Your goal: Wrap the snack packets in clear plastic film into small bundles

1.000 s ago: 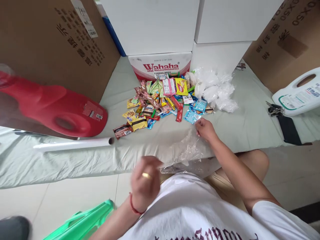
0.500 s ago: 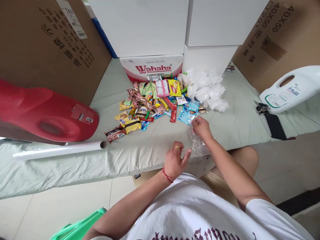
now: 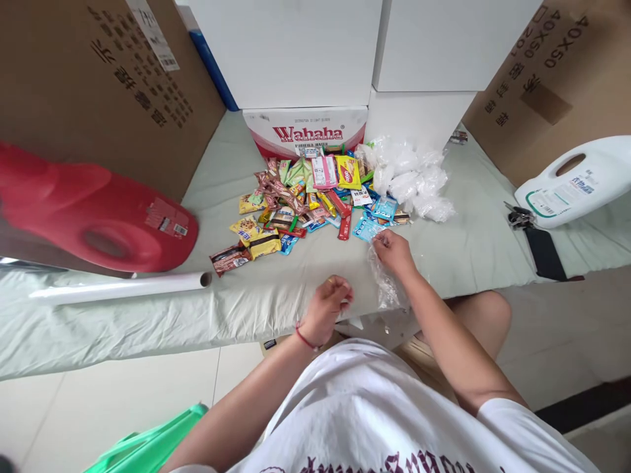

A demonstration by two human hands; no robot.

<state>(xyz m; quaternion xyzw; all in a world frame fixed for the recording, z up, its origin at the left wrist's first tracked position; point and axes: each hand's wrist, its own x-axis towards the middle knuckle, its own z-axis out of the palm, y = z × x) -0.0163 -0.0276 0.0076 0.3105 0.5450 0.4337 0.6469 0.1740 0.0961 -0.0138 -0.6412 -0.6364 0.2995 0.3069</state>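
Note:
My right hand [image 3: 393, 251] pinches the top of a crumpled clear plastic bag [image 3: 388, 289], which hangs down over the table's front edge. My left hand [image 3: 326, 307], with a red string round the wrist, is to the left of the bag and apart from it. Its fingers are curled in, and whatever may be between them is hidden. Just beyond my right hand lies a light blue snack packet [image 3: 367, 227]. A heap of small wrapped snacks [image 3: 288, 197] spreads out to the left, with yellow, brown, red and green wrappers. White crumpled plastic bags [image 3: 407, 177] sit behind my right hand.
A Wahaha carton [image 3: 308, 128] and white boxes [image 3: 300, 52] stand at the back. On the left are a red jug [image 3: 113, 226] and a white roll [image 3: 123, 288]. A white detergent bottle [image 3: 574, 177], keys [image 3: 520, 215] and a black flat case [image 3: 545, 255] lie right.
My left hand has drawn left, away from the bag, and its spread fingers have curled in. My right hand keeps its pinch on the bag, which hangs a little longer.

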